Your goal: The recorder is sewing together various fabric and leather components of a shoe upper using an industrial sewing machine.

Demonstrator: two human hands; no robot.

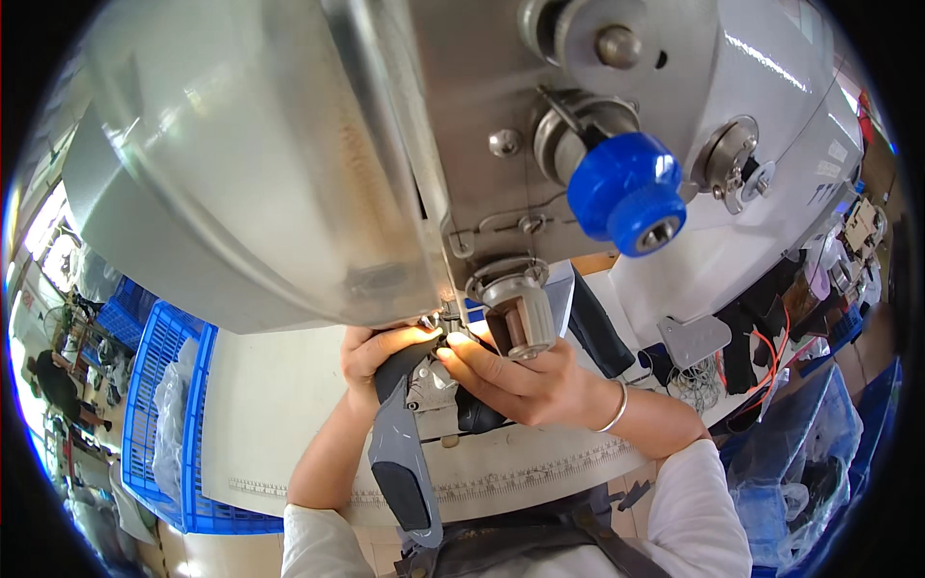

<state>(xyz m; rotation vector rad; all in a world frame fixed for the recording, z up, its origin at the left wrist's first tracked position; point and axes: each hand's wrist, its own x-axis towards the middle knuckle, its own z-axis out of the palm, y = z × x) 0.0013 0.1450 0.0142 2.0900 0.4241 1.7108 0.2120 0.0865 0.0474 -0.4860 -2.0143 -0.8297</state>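
Observation:
A large white and metal sewing machine head [405, 144] fills the upper picture, very close to the camera, with a blue knob [626, 193] on its face. Under its needle area, lit by a small lamp, my left hand [371, 352] and my right hand [515, 376] pinch a grey and black shaped fabric piece [400, 453]. The piece hangs down toward me over the table edge. A thin bangle sits on my right wrist. The needle itself is hidden behind the machine parts.
The pale work table [279, 405] has a ruler strip along its front edge. A blue plastic crate [164, 405] stands to the left. Black fabric pieces [761, 318], orange cord and clear plastic bags [809, 453] lie at the right.

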